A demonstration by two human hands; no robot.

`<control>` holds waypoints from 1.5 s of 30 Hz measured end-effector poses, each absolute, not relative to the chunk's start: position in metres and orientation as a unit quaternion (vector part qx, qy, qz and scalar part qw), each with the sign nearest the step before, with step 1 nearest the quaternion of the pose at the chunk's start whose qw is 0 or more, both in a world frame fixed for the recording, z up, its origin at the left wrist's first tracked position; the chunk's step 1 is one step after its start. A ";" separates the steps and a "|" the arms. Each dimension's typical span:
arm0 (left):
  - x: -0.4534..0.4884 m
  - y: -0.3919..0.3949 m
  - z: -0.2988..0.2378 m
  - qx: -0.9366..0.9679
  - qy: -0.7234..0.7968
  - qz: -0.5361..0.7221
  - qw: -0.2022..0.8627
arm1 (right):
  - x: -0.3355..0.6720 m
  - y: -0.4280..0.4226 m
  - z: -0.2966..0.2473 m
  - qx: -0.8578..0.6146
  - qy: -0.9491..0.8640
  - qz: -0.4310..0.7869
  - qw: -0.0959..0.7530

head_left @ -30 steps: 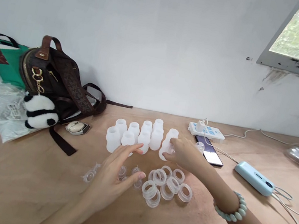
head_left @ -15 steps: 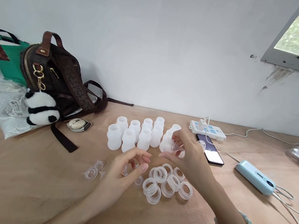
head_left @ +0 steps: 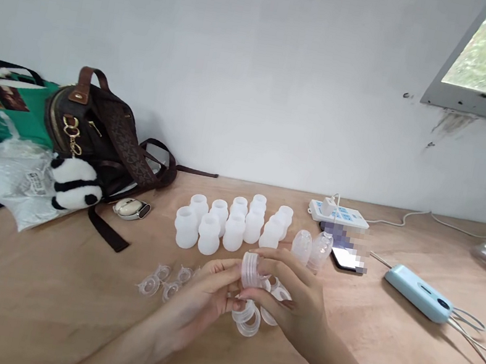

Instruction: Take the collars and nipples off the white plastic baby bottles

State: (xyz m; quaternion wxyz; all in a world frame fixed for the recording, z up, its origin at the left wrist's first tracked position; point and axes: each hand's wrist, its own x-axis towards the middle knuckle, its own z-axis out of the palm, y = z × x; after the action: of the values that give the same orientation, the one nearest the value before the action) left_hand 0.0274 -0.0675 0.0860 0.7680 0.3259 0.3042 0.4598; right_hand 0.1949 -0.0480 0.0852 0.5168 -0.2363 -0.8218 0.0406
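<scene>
A clear ridged screw ring (head_left: 249,270) is held up on its side between my two hands, above the loose rings. My left hand (head_left: 212,289) grips its left side, with fingers curled and partly hidden. On the other side, my right hand (head_left: 292,291) has its fingers and thumb closed around the ring. Under the hands lies a pile of clear rings (head_left: 249,322), partly covered. Small clear nipple-like pieces (head_left: 149,285) lie left of my left hand. Behind stand several white, frosted, waisted little bottles (head_left: 210,234) with open tops.
Two clear domed covers (head_left: 302,247) stand right of the bottles, by a phone (head_left: 346,260) and a power strip (head_left: 349,217). A blue power bank (head_left: 418,292) with cables lies at right. At left are a backpack (head_left: 105,133), a panda plush (head_left: 77,184) and a mouse (head_left: 128,207).
My right hand has come from the bottles' right end towards me, leaving a clear cover standing there. Both hands have met on a ring; my left hand was loosely open over the small clear pieces.
</scene>
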 end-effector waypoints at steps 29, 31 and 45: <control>-0.081 -0.030 0.061 0.667 0.556 0.343 0.358 | 0.308 -0.028 0.045 -0.576 -0.776 0.135 0.221; -0.082 -0.029 0.060 0.678 0.581 0.320 0.318 | 0.308 -0.028 0.038 -0.574 -0.780 0.151 0.197; -0.108 -0.021 0.041 0.675 0.683 0.224 0.163 | 0.315 -0.031 0.017 -0.575 -0.751 0.197 0.257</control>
State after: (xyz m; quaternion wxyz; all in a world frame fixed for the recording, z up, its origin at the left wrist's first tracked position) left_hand -0.1082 -0.0207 0.0414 0.1629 0.6755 0.6833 0.2245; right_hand 0.3150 -0.0310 0.0173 0.2569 -0.5750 -0.7514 0.1971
